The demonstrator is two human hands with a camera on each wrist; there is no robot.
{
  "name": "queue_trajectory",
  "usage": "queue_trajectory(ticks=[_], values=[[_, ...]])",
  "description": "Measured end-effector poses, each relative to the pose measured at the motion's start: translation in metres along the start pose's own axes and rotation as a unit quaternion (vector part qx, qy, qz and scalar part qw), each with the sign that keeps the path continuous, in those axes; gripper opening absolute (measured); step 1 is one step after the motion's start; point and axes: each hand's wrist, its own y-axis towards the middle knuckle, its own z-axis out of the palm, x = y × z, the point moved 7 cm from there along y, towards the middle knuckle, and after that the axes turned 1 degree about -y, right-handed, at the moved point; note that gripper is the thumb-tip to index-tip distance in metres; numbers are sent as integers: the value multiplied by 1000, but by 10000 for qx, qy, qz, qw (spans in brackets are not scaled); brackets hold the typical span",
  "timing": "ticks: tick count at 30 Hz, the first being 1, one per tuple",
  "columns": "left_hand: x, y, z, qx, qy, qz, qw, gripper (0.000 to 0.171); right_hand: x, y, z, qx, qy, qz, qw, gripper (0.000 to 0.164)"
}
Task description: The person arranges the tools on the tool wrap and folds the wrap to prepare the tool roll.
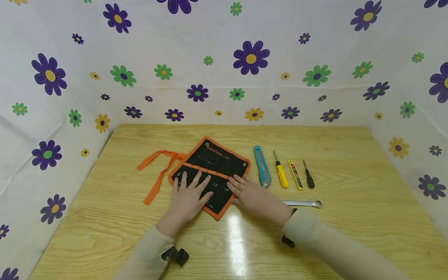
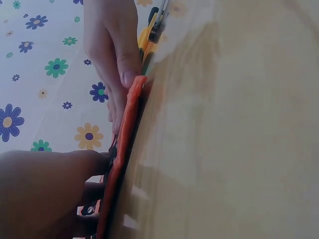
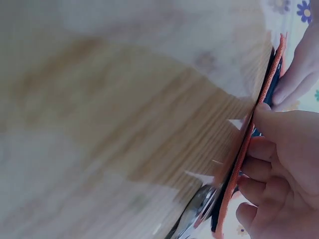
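Observation:
A black tool pouch [image 1: 224,155] with orange trim lies spread at a slant on the wooden table, its numbered pockets toward me. My left hand [image 1: 187,202] rests on the pocket side with its fingers spread. At the pouch's right corner, my right hand [image 1: 252,196] lies with extended fingers on the fabric. The right wrist view shows that hand's thumb and fingers along the orange edge [image 3: 244,144]. Part of a combination wrench [image 1: 304,203] shows beside the right wrist; its other end is hidden under the forearm. Whether the pockets hold anything cannot be seen.
Right of the pouch stand in a row a teal utility knife [image 1: 261,167], a yellow-handled screwdriver [image 1: 281,175], a slim yellow case [image 1: 295,175] and a small black screwdriver [image 1: 308,177]. Orange ties [image 1: 159,182] trail left. A flowered cloth [image 1: 217,50] surrounds the table [image 1: 350,163].

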Motion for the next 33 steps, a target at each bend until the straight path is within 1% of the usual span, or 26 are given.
queue_trajectory(ticks=[3,10,16,18,25,30,33], values=[[0,2,-2,1,45,-24,10000,58,7,-2,-1,3,-25,-154,9999,57],[3,6,-3,122,171,-52,9998,56,19,-4,-3,147,318,-322,9989,59],[5,10,-4,96,306,-21,9995,55,27,-3,-2,190,515,-469,9974,58],[5,11,-4,110,286,-34,9995,55,30,-2,-2,211,512,-515,9971,58],[5,16,-7,125,267,-79,9995,55,47,2,0,224,236,-755,9966,59],[7,21,-7,152,329,-36,9993,56,58,6,-1,162,360,-931,9949,60],[8,23,-7,122,358,47,9993,56,62,10,-1,124,445,-983,9941,61]])
